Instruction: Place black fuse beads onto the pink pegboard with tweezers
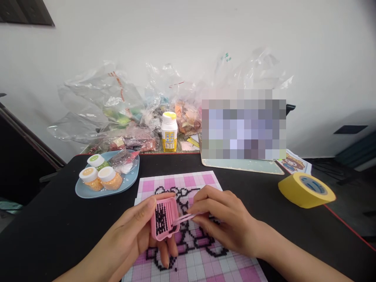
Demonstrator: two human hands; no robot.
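Observation:
My left hand [140, 221] grips a small pink bead tray [172, 207], tilted toward me, its grooves partly lined with black beads [161, 219]. In my right hand [225, 219] is a pair of pale pink tweezers [185, 217], pinched between thumb and fingers. The tweezer tips reach the tray's lower right corner, by a few loose beads; whether a bead is between them is too small to tell. Beneath both hands lies a pink-and-white checked pegboard [202, 180] bearing an outline design in black beads, which my hands partly cover.
To the left, a blue plate [129, 182] holds jars of beads [107, 178] and a small bag. A white-and-yellow bottle [169, 133] stands behind the board, before several plastic bags [117, 102]. A yellow tape roll [296, 192] lies right. A pixelated panel stands at the back.

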